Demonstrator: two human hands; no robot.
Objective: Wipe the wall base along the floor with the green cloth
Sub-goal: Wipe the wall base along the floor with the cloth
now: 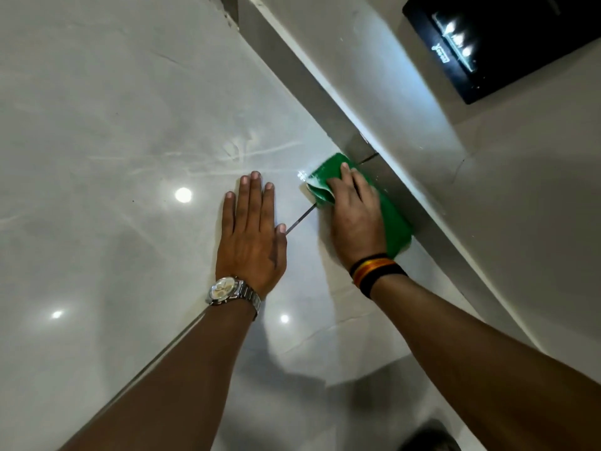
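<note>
My right hand [356, 216] presses a folded green cloth [395, 226] against the grey wall base [309, 83], which runs diagonally from the top centre down to the right where wall meets floor. The cloth sticks out past my fingertips and beside my wrist. My left hand [252, 236] lies flat on the glossy floor [113, 141] just left of the cloth, fingers spread, holding nothing. A silver watch sits on my left wrist and a black, red and yellow band on my right.
The white wall [520, 206] rises to the right of the base. A black glossy screen [500, 40] hangs on it at the top right. A dark tile joint [300, 218] crosses the floor between my hands. Ceiling lights reflect in the tiles.
</note>
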